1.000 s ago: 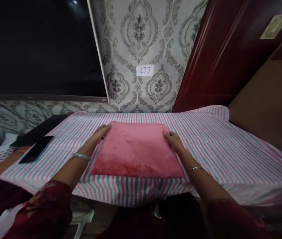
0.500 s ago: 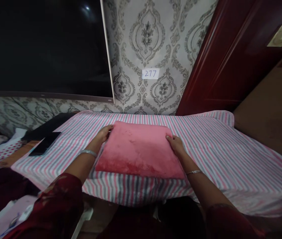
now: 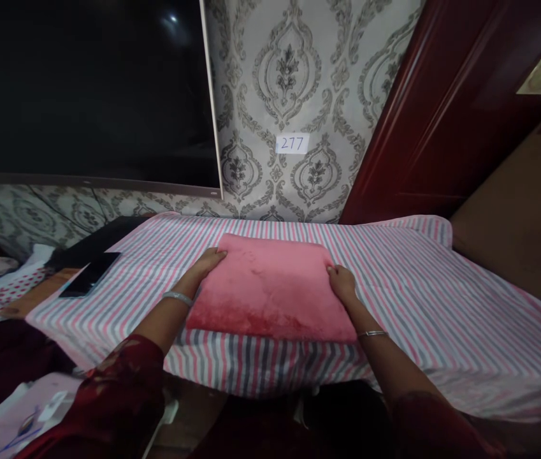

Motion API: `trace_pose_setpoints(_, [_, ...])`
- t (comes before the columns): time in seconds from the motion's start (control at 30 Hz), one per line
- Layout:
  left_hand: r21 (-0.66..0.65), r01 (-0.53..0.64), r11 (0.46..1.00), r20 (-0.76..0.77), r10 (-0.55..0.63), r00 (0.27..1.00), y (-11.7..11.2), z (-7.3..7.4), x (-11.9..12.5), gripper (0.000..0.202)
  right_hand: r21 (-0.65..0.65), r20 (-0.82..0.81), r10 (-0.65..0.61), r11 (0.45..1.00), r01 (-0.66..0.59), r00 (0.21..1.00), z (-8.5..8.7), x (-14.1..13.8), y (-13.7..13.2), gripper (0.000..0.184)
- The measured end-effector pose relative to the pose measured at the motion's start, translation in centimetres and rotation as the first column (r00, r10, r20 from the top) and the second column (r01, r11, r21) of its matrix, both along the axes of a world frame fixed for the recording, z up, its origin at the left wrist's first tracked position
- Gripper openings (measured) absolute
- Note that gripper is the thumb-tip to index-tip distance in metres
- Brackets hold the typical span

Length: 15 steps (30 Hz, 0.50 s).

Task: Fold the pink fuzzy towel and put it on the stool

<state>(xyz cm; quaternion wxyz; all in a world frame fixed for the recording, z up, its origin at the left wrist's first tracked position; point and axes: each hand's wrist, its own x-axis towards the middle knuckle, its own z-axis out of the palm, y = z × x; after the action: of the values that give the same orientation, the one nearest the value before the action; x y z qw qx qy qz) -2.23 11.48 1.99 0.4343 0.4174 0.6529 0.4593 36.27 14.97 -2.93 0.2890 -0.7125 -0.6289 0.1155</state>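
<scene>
A pink plush cloth (image 3: pixel 274 287), folded into a flat rectangle, lies on the striped tablecloth (image 3: pixel 408 287) close to the front edge. Its front part is a darker red-pink. At its left side my left hand (image 3: pixel 211 260) is closed on the edge, thumb on top and the other fingers mostly hidden beneath. On the opposite side my right hand (image 3: pixel 343 282) grips the right edge the same way, with the thumb over the cloth.
A dark phone (image 3: pixel 90 274) lies on the table's left end. A large black television (image 3: pixel 83 89) stands behind on the left. At the right are a dark red door (image 3: pixel 442 115) and a brown board (image 3: pixel 528 210). A paper marked 277 (image 3: pixel 292 143) is on the wall.
My left hand has shifted slightly, and its thumb now lies further over the cloth's edge. The right hand stays at its edge. The whole view has moved a little.
</scene>
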Motion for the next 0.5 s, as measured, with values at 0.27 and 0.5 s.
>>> trace_pose_setpoints(0.27, [-0.057, 0.005, 0.998, 0.035, -0.003, 0.999, 1.5, 0.0, -0.5, 0.039, 0.024, -0.069, -0.017, 1.000, 0.019, 0.997, 0.9, 0.2, 2.1, 0.039])
trace_pose_setpoints(0.5, [-0.026, -0.018, 0.999, -0.168, 0.014, 0.986, 5.1, 1.4, -0.3, 0.031, -0.040, -0.033, -0.052, 0.998, 0.050, 0.998, 3.2, -2.2, 6.8, 0.035])
